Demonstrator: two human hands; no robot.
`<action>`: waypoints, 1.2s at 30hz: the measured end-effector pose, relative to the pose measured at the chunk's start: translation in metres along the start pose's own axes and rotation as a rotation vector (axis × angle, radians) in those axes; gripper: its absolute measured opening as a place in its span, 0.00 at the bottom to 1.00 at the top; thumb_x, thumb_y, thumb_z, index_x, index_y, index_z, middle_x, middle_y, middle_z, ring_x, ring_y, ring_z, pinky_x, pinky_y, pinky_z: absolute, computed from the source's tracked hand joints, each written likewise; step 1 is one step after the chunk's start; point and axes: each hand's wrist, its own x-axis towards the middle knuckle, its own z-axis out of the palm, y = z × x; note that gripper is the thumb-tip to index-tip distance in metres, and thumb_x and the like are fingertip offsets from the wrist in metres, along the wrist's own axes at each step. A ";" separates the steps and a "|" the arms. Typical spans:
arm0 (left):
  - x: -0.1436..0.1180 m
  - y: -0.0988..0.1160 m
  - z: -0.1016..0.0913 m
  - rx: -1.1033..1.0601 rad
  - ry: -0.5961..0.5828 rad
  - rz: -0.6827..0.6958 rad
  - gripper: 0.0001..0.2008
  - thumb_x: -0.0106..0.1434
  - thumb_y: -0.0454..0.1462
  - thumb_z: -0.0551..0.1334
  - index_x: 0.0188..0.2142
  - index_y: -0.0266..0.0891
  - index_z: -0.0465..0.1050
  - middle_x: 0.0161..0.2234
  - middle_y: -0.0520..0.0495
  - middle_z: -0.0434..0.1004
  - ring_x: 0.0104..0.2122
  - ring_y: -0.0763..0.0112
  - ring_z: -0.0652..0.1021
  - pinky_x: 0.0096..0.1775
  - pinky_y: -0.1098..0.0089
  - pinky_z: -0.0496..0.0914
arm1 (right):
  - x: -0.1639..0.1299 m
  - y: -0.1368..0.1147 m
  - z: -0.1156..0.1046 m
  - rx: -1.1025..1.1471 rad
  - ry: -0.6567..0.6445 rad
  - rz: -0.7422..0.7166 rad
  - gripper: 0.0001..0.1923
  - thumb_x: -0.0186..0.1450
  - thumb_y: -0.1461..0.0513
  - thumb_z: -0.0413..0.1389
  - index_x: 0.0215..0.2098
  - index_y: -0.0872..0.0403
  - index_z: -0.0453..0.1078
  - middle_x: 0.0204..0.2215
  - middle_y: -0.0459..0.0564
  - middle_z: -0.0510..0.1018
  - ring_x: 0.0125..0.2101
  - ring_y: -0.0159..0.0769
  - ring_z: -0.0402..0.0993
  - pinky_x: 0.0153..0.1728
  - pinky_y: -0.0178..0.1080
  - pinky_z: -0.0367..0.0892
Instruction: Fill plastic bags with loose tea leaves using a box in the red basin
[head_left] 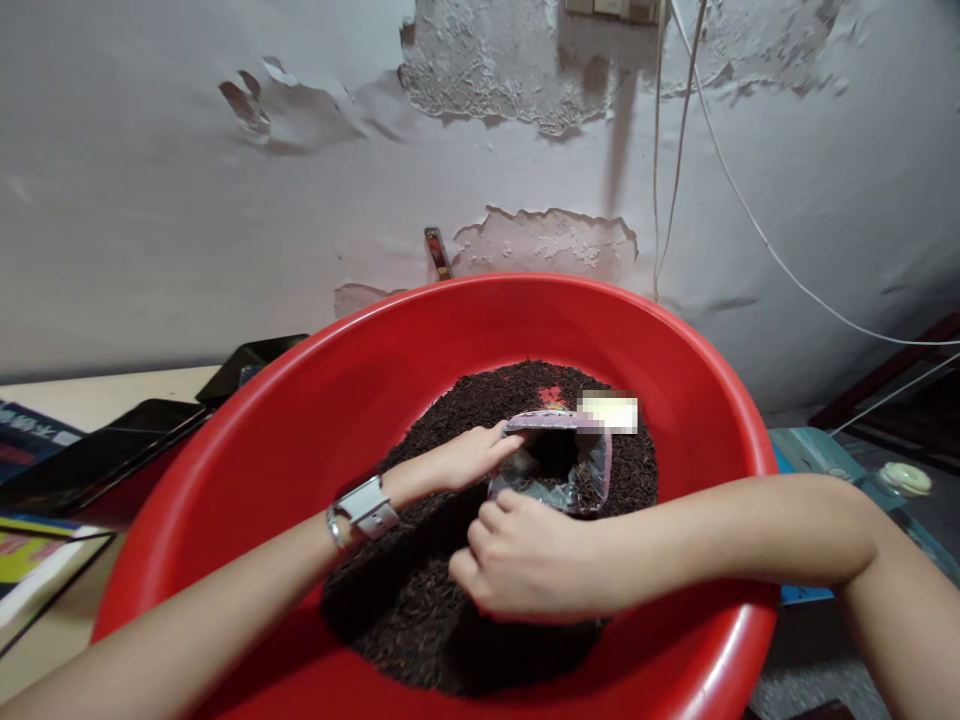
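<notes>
A large red plastic basin (247, 470) holds a heap of dark, dried loose leaves (420, 600) that look like tea. Among them stands a clear plastic bag (602, 465) with a pinkish rim, its mouth open toward me and dark leaves inside. My left hand (476, 457) grips the bag's left rim, thumb on the near side, its other fingers partly hidden. Just in front of the bag's mouth, my right hand (532, 560) is closed with the fingers curled, low over the leaves. Whatever lies inside that hand is hidden from view.
Left of the basin, black trays (112, 450) and printed packages lie on a pale tabletop (142, 385). A lidded jar (904, 480) stands at right on a bluish surface. White cables (750, 215) hang along the peeling wall (187, 220) behind.
</notes>
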 end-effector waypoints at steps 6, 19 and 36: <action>-0.003 0.006 -0.005 0.004 -0.072 -0.014 0.27 0.63 0.50 0.42 0.49 0.36 0.65 0.39 0.44 0.77 0.38 0.59 0.75 0.42 0.65 0.66 | 0.000 -0.006 0.054 0.297 -0.579 0.127 0.49 0.49 0.40 0.56 0.60 0.57 0.53 0.56 0.70 0.59 0.49 0.60 0.65 0.38 0.53 0.67; -0.003 0.004 -0.003 -0.044 -0.029 -0.004 0.26 0.61 0.52 0.44 0.47 0.37 0.68 0.37 0.47 0.78 0.36 0.61 0.76 0.40 0.66 0.68 | 0.015 0.007 0.042 0.607 -0.812 0.206 0.53 0.46 0.49 0.63 0.61 0.69 0.51 0.50 0.72 0.67 0.46 0.52 0.70 0.38 0.42 0.70; -0.002 0.002 -0.002 -0.058 -0.017 0.013 0.25 0.62 0.50 0.46 0.49 0.38 0.67 0.37 0.47 0.78 0.38 0.61 0.77 0.42 0.67 0.67 | 0.014 0.000 0.046 0.668 -0.935 0.150 0.45 0.51 0.44 0.58 0.57 0.67 0.59 0.46 0.65 0.73 0.44 0.49 0.72 0.38 0.42 0.71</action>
